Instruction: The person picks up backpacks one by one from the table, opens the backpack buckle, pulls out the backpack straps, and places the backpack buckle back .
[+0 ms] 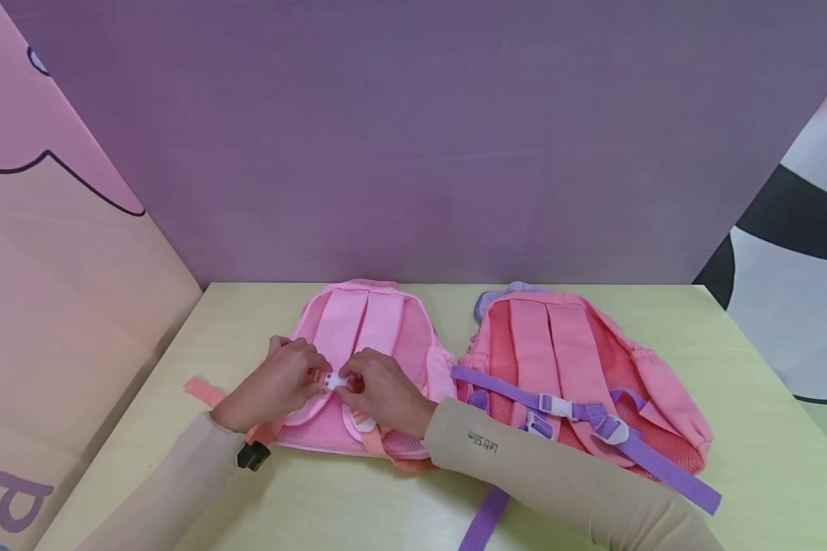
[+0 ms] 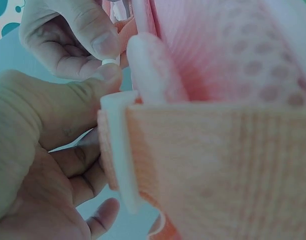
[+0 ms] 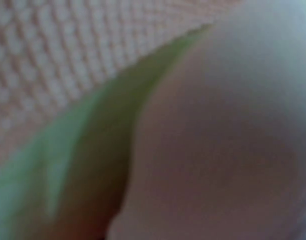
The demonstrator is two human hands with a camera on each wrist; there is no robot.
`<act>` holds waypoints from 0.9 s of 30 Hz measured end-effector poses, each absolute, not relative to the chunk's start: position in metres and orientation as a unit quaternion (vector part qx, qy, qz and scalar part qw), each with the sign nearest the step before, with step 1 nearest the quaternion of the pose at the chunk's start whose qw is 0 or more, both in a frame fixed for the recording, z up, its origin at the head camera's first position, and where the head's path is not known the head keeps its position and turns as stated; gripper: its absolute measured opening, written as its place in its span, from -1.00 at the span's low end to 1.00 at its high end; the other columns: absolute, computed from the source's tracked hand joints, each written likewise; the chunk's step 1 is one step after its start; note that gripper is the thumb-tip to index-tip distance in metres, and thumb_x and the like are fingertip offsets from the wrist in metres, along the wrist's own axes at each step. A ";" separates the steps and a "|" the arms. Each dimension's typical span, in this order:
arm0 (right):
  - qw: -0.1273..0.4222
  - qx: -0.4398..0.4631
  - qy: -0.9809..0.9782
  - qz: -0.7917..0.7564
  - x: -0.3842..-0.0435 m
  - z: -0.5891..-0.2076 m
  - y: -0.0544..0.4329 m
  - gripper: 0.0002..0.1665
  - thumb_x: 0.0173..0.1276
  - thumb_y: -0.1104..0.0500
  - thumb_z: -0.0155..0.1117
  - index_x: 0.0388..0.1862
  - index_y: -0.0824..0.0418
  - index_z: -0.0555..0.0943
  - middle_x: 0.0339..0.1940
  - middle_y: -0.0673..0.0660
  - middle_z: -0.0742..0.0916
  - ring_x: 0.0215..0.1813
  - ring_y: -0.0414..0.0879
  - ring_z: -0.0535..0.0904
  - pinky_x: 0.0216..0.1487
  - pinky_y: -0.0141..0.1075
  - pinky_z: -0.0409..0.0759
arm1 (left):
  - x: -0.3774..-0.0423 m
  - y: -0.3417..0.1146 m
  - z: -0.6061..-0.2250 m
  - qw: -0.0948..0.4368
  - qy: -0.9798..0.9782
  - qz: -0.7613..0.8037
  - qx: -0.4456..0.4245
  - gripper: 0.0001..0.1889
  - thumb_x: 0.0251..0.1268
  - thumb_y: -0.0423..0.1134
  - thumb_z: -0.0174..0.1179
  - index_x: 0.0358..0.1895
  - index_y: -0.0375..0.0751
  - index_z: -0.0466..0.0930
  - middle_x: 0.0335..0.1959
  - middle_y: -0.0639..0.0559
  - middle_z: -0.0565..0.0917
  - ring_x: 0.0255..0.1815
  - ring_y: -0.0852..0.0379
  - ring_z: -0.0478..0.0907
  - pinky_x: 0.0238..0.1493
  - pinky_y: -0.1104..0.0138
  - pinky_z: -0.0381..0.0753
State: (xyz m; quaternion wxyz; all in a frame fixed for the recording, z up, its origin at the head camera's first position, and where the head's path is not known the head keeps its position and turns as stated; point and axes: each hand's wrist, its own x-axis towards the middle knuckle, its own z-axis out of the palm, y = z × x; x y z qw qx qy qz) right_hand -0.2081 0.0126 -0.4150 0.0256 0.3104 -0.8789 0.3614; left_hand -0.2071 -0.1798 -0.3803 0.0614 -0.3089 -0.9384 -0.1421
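Observation:
A light pink backpack (image 1: 411, 337) lies with its shoulder straps facing up. Over its lower middle, a small white buckle (image 1: 335, 380) sits between my two hands. My left hand (image 1: 282, 383) pinches its left end with thumb and fingers; my right hand (image 1: 382, 386) pinches its right end. In the left wrist view the thumbs nearly meet over the white buckle (image 2: 111, 61), which the fingers mostly hide. A wide orange strap (image 2: 208, 160) with a white slider (image 2: 123, 150) passes close by the left palm. The right wrist view is blurred, showing mesh fabric (image 3: 48, 45) and a large pale shape.
Right of it lies a coral pink backpack (image 1: 534, 337) with purple straps (image 1: 675, 471) and a fastened white buckle (image 1: 556, 405). One purple strap end (image 1: 484, 520) hangs toward the table's front. An orange strap end (image 1: 205, 390) sticks out left. A purple wall (image 1: 441, 153) stands behind the table.

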 end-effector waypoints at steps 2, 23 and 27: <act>0.025 0.311 -0.879 0.361 -0.208 -0.415 0.013 -0.79 0.18 0.17 0.41 -0.19 0.19 0.68 -0.38 -0.10 0.55 -0.35 -0.27 0.43 -0.31 -0.53 0.45 | -0.207 -0.181 -0.381 0.063 -0.938 -0.143 -0.310 -0.79 -0.10 -0.36 0.48 -0.31 -0.17 0.73 -0.47 0.18 0.60 -0.33 0.17 0.41 -0.11 0.10 0.15; 0.041 0.316 -0.877 0.360 -0.207 -0.413 0.013 -0.83 0.19 0.17 0.40 -0.23 0.18 0.68 -0.39 -0.09 0.56 -0.35 -0.28 0.44 -0.32 -0.53 0.45 | -0.205 -0.185 -0.384 0.064 -0.938 -0.163 -0.299 -0.75 -0.09 -0.29 0.48 -0.25 -0.13 0.72 -0.52 0.27 0.53 -0.35 0.21 0.41 -0.11 0.09 0.16; 0.040 0.316 -0.876 0.361 -0.206 -0.412 0.014 -0.82 0.19 0.18 0.40 -0.22 0.18 0.68 -0.39 -0.09 0.56 -0.35 -0.27 0.44 -0.32 -0.54 0.45 | -0.205 -0.185 -0.384 0.073 -0.936 -0.160 -0.306 -0.74 -0.11 -0.30 0.49 -0.26 -0.13 0.72 -0.51 0.25 0.54 -0.34 0.20 0.43 -0.11 0.07 0.16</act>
